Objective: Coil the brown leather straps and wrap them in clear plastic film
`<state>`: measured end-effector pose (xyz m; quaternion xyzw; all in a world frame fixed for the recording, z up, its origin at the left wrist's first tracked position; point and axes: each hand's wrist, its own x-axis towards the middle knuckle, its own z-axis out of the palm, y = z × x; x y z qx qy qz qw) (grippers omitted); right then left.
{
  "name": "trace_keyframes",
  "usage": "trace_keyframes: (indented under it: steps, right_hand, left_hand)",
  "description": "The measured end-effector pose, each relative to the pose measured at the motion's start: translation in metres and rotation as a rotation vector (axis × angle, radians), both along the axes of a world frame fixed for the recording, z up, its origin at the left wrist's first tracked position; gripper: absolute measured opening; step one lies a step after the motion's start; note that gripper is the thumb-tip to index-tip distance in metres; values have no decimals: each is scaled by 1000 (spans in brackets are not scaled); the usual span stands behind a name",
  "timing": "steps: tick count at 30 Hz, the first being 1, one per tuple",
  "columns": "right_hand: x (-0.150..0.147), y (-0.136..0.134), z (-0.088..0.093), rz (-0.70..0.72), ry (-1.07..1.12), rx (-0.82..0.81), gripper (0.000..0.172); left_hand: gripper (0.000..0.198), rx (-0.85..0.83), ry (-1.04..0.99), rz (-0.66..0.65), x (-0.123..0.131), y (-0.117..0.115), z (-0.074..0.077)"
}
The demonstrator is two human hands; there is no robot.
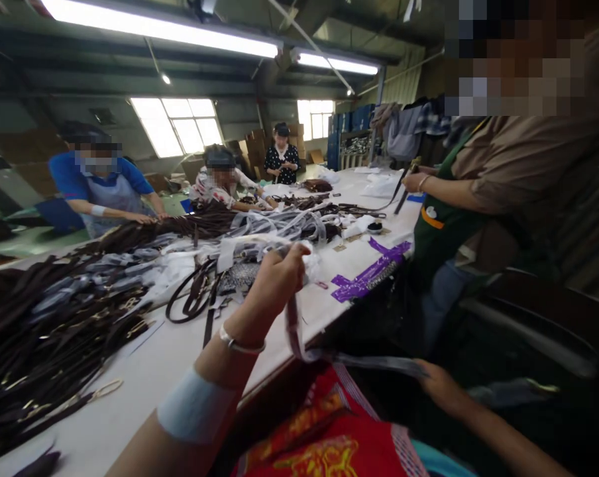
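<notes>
Left hand (282, 275), mid-frame, is gripping a strap (293, 324), fingers curled around it; strap is hanging below them, long axis bending toward lower right, where the right hand (441, 386) is seemingly pinching it, blurred. White table (167, 358) is spanning centre, dark straps (46, 331) lying left; co-worker (498, 165) is standing upper right.

One head-worn view, forward and down across the table (165, 364), close-by.
</notes>
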<state>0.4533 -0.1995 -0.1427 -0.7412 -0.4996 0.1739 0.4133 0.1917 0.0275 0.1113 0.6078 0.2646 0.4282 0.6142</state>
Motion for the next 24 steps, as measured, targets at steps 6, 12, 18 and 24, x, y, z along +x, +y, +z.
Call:
trace_keyframes:
  steps: [6,12,18,24]
  right_hand:
    - [-130,65,53,494,871,-302,45]
    - [-115,102,88,422,1677,34,23]
    - [-121,139,112,271,1908,297,30]
    - [-111,161,116,230,1678,395,36]
  left_hand:
    - [23,654,490,-545,69,-40,-14]
    - [20,580,366,-222,-1,-37,-51]
    - [44,227,415,-433,-41,-38,-130]
    - [47,-168,395,-680,-65,-25,-178]
